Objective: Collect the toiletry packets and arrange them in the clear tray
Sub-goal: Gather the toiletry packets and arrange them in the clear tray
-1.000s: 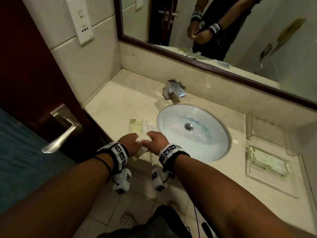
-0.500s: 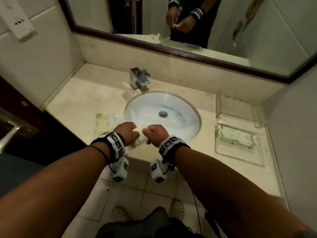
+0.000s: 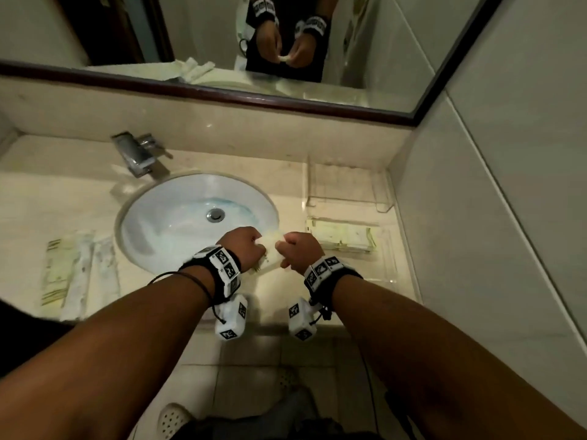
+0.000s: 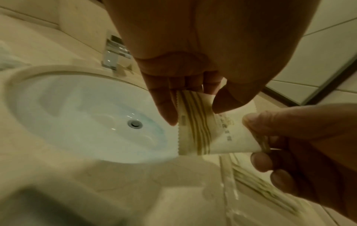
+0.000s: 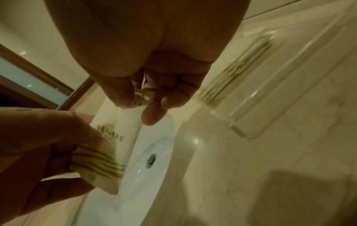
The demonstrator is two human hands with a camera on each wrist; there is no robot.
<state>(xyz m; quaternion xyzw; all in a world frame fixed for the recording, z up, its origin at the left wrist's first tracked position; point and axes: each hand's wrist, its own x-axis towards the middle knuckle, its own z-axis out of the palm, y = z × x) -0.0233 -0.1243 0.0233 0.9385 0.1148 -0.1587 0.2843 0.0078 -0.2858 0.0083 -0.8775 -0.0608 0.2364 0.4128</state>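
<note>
A cream toiletry packet [image 3: 273,252] with gold stripes [image 4: 201,128] hangs above the sink's front right rim, held at both ends. My left hand [image 3: 243,247] pinches its striped end [image 5: 100,159] between thumb and fingers. My right hand [image 3: 298,249] pinches the other end [image 5: 142,99]. The clear tray [image 3: 386,265] lies on the counter just right of my right hand, with several packets [image 3: 341,238] stacked in its far part. More packets [image 3: 73,268] lie on the counter left of the sink.
The white sink basin [image 3: 178,217] and chrome tap [image 3: 135,152] sit mid-counter. A second clear holder [image 3: 346,188] stands behind the tray against the backsplash. A tiled wall [image 3: 495,217] closes the right side. A mirror [image 3: 286,42] hangs above.
Both hands have carried the packet rightward from the sink's left front rim to its right front rim, nearer the clear tray. The view has swung right with them.
</note>
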